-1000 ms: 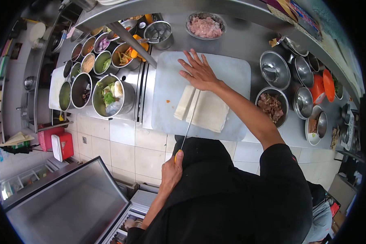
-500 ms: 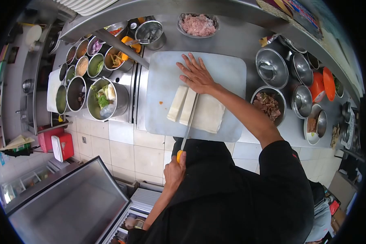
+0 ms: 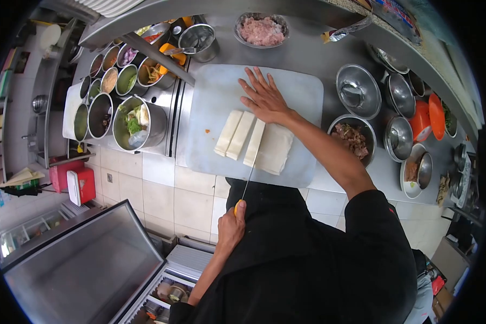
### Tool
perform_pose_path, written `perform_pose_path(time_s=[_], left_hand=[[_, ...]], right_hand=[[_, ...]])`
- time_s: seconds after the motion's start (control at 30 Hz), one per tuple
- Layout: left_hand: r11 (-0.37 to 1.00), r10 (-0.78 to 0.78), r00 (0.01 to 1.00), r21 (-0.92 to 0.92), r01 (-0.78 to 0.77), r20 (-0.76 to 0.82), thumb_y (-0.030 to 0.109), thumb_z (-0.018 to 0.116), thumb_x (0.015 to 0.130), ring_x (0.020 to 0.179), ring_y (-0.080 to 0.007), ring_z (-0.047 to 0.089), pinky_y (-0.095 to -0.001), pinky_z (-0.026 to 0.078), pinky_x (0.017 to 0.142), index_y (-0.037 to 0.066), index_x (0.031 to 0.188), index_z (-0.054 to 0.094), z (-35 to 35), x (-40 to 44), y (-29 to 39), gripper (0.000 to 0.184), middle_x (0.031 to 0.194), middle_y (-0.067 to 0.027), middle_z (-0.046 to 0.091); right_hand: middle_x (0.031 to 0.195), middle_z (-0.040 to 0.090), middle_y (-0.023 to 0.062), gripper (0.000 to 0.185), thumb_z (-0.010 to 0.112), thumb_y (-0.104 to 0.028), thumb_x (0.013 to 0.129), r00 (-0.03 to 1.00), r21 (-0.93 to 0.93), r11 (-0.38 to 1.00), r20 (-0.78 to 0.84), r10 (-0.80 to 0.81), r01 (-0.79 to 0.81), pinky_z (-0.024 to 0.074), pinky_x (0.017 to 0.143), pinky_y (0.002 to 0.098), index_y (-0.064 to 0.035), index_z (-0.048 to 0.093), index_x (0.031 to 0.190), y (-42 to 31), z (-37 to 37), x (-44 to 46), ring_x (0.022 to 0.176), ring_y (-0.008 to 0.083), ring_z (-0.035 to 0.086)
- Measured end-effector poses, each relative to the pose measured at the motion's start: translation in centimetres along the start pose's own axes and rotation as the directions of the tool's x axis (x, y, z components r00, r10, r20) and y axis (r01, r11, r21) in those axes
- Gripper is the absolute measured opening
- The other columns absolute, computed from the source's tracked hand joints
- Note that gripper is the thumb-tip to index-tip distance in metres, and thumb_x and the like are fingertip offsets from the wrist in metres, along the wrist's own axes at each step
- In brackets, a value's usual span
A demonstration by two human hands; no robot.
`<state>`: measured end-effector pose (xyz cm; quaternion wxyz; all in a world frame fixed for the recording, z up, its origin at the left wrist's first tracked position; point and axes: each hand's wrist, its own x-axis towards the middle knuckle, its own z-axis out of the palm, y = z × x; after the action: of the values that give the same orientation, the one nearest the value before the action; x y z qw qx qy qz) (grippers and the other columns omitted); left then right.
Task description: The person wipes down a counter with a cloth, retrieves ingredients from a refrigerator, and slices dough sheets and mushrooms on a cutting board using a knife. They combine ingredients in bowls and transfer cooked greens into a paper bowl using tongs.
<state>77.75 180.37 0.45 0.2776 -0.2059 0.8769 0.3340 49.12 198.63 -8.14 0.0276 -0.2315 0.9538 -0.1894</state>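
Now my left hand (image 3: 231,229) has its fingers wrapped snugly round the orange handle of a long knife (image 3: 248,180), the thumb lying along the top. The blade points away from me, out over the near edge of a white cutting board (image 3: 213,97), and sits along the gap between a strip of pale dough (image 3: 254,143) and the wider flat piece (image 3: 276,148) to its right. My right hand (image 3: 265,100) lies palm down with its fingers spread wide, reaching over the board past the far end of the dough, the heel of it right at that far edge; whether it presses on the dough I can't tell. Two more strips (image 3: 235,134) lie side by side just left of the blade, a little apart from the third, all of them on the board. A small orange scrap (image 3: 207,131) sits on the board left of the strips. Beyond the board stands a metal bowl (image 3: 261,46) of pink mince (image 3: 261,31), to the right a bowl (image 3: 371,141) of darker meat (image 3: 349,140), and to the left a deep pot (image 3: 157,127) with greens in it
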Motion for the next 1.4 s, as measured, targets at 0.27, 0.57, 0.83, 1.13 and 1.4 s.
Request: perform_pose_path(time_s=[0.27,0.57,0.83,1.13,1.4], left_hand=[[0.982,0.073,0.988,0.184,-0.046,-0.139,0.059,0.039,0.096,0.070,-0.0517,0.060,-0.0567,0.047,0.065,-0.003,0.079,0.060,2.0,-0.1,-0.2,0.067,0.070,-0.0318,0.061],[1.000,0.013,0.999,0.001,-0.013,0.037,0.060,0.037,0.097,0.075,-0.0510,0.060,-0.0521,0.047,0.067,-0.005,0.078,0.060,0.6,-2.2,1.6,0.071,0.071,-0.0317,0.060],[1.000,-0.007,0.999,0.006,0.007,0.040,0.056,0.038,0.098,0.078,-0.0516,0.059,-0.0525,0.046,0.068,-0.004,0.080,0.061,2.3,-2.1,1.5,0.067,0.073,-0.0319,0.060],[0.968,0.102,0.990,0.239,-0.077,-0.096,0.057,0.041,0.097,0.068,-0.0509,0.060,-0.0542,0.047,0.062,-0.001,0.081,0.060,3.3,-1.6,1.3,0.062,0.066,-0.0288,0.060],[0.982,-0.038,0.984,-0.187,0.004,-0.177,0.056,0.047,0.096,0.045,-0.0234,0.055,-0.0384,0.044,0.046,0.000,0.066,0.057,-4.5,-3.5,-2.6,0.064,0.050,-0.0111,0.052]], right_hand=[[0.161,0.005,0.0090,0.060,0.027,-0.052,0.100,0.999,0.011,1.000,-0.038,0.003,-0.003,0.0024,0.119,0.0505,-0.0193,0.029,0.150,1.6,1.5,-0.5,0.148,0.0285,-0.003],[0.161,0.002,0.0097,0.061,0.026,-0.053,0.101,0.998,-0.033,0.998,0.021,0.057,-0.057,0.0017,0.119,0.0499,-0.0174,0.031,0.150,1.3,-3.3,-2.5,0.148,0.0282,-0.005],[0.161,0.006,0.0103,0.060,0.028,-0.051,0.101,0.999,0.046,0.998,0.004,0.039,-0.039,0.0024,0.119,0.0510,-0.0149,0.032,0.149,2.6,-0.7,-3.3,0.148,0.0283,-0.004],[0.158,0.016,0.0121,0.056,0.030,-0.045,0.102,0.994,0.029,0.999,-0.103,0.030,-0.027,0.0052,0.117,0.0548,-0.0119,0.035,0.147,3.3,-0.4,-4.3,0.148,0.0318,0.005],[0.137,0.048,0.0200,0.052,0.056,-0.018,0.095,0.742,0.573,0.806,-0.475,0.473,-0.147,0.0332,0.106,0.0371,-0.0039,0.038,0.141,-3.6,-7.1,-13.2,0.130,0.0310,0.043]])
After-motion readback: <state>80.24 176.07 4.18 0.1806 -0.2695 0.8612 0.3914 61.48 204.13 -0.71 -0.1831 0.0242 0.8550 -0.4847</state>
